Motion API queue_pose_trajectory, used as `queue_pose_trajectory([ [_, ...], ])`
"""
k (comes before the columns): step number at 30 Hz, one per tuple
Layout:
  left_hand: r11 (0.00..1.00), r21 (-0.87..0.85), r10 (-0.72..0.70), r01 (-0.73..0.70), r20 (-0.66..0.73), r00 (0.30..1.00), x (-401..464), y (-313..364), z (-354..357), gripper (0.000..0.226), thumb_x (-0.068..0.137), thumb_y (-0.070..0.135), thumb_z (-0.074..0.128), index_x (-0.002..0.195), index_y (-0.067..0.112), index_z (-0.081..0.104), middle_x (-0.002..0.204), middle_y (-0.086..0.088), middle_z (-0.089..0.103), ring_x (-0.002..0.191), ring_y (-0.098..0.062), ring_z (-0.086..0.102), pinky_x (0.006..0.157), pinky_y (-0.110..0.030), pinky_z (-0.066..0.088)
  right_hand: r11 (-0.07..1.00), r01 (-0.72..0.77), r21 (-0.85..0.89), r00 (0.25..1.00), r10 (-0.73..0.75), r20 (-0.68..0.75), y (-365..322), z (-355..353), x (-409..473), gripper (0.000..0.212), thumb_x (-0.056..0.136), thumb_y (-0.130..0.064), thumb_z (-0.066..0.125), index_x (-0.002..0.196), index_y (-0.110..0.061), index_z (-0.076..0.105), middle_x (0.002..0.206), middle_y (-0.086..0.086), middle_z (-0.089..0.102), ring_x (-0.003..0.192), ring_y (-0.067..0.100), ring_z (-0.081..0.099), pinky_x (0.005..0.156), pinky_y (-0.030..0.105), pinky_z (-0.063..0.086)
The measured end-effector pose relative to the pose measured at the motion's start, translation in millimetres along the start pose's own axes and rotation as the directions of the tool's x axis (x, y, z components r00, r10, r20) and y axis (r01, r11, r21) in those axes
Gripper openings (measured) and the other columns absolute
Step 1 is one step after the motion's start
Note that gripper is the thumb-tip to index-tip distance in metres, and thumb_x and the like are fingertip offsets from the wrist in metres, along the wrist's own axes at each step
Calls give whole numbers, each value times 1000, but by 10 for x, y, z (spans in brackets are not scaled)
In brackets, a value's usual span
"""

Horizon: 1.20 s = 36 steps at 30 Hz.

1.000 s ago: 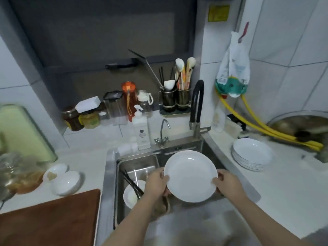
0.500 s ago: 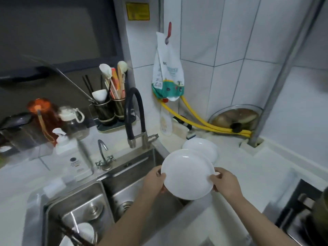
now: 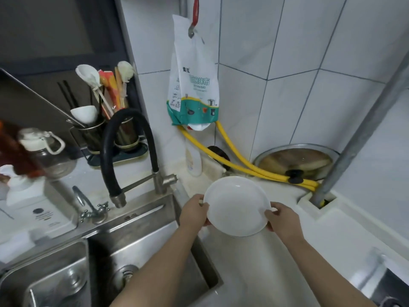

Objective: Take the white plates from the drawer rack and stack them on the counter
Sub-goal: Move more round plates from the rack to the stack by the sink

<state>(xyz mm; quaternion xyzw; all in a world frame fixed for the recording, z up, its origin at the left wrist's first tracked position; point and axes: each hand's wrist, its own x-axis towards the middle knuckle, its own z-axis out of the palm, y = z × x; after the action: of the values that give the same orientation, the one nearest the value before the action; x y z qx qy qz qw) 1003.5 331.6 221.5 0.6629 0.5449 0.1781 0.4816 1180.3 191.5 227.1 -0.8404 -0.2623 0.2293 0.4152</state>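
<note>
Setting: You stood in a tiled kitchen corner, pale tabletop to the right of a steel sink, a black faucet arching over the basin.
Plate: The white plate sat between your two hands, level and face up, above the tabletop just right of the sink's edge.
Left hand: Your left hand gripped the plate's left rim, fingers curled under and thumb on top.
Right hand: Your right hand pinched the right rim the same way, fingers bent around the edge.
Stack: Any pile already on the tabletop was hidden under the plate you carried; I could not tell how close you were to it.
Behind: Yellow hoses and a pot lid leaned near the wall, well apart from your hands.
Advice: Keep the plate flat, centre it over the pile, lower it until the rims nest, then slide your fingers out sideways rather than dropping it.
Change: Half a second before, the plate hung nearer the sink with a second plate showing behind it; now it had travelled right and covered that one.
</note>
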Motion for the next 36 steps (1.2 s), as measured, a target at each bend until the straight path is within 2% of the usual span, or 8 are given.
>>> queue_pose_trajectory([
  [2, 1000, 13, 8, -8, -6, 1000, 118, 30, 84, 24, 95, 17, 45, 115, 14, 58, 101, -13, 65, 81, -29, 69, 61, -38, 62, 1000, -20, 5, 1000, 20, 9, 40, 10, 153, 23, 85, -12, 54, 100, -22, 68, 73, 4, 71, 57, 17, 65, 59, 26, 51],
  [5, 1000, -2, -17, 17, -24, 1000, 254, 43, 191, 27, 95, 16, 45, 118, 14, 59, 95, -7, 62, 71, -21, 65, 44, -25, 56, 999, -40, 7, 999, 40, 23, 116, 39, 339, 21, 86, -12, 54, 100, -21, 68, 70, 3, 69, 52, 13, 61, 51, 18, 44],
  [9, 996, 90, 10, -7, -26, 1000, 402, 31, 293, 29, 92, 20, 45, 116, 18, 62, 103, -11, 70, 88, -32, 69, 78, -44, 59, 996, -73, -42, 995, 75, 58, 204, 103, 520, 18, 87, -13, 53, 96, -14, 69, 64, 4, 65, 52, 15, 60, 52, 21, 45],
  [12, 992, 126, -6, 9, -23, 1000, 492, -23, 350, 29, 91, 20, 46, 113, 22, 64, 95, -9, 72, 84, -29, 70, 79, -41, 59, 994, -91, -61, 993, 95, 69, 258, 159, 586, 20, 86, -14, 53, 98, -17, 70, 63, 3, 66, 53, 16, 62, 56, 24, 47],
  [15, 990, 134, -31, 34, -29, 999, 523, -83, 377, 26, 90, 20, 47, 107, 26, 66, 75, 0, 70, 64, -19, 70, 74, -32, 59, 991, -113, -76, 990, 118, 72, 320, 210, 616, 22, 85, -14, 53, 99, -18, 69, 63, 2, 68, 53, 15, 63, 60, 27, 49],
  [20, 981, 194, -22, 27, -27, 999, 583, -118, 406, 30, 88, 19, 47, 110, 26, 67, 97, -6, 73, 89, -27, 69, 81, -36, 56, 988, -122, -94, 988, 129, 79, 362, 243, 667, 21, 84, -15, 52, 95, -19, 69, 59, -5, 62, 42, 3, 56, 52, 23, 43],
  [30, 974, 227, -16, 22, -29, 999, 618, -230, 455, 31, 90, 20, 48, 116, 24, 65, 96, -10, 73, 88, -28, 69, 80, -36, 57, 983, -91, -158, 990, 106, 88, 392, 280, 665, 23, 84, -14, 51, 97, -19, 69, 61, 1, 64, 61, 18, 60, 65, 32, 50],
  [36, 930, 368, 20, -26, 22, 1000, 563, -196, 393, 31, 94, 24, 42, 118, 21, 61, 111, -9, 68, 104, -28, 63, 85, -35, 53, 923, -31, -383, 986, 91, 139, 340, 264, 686, 22, 89, -22, 50, 100, -8, 62, 93, 13, 63, 83, 27, 58, 73, 37, 50],
])
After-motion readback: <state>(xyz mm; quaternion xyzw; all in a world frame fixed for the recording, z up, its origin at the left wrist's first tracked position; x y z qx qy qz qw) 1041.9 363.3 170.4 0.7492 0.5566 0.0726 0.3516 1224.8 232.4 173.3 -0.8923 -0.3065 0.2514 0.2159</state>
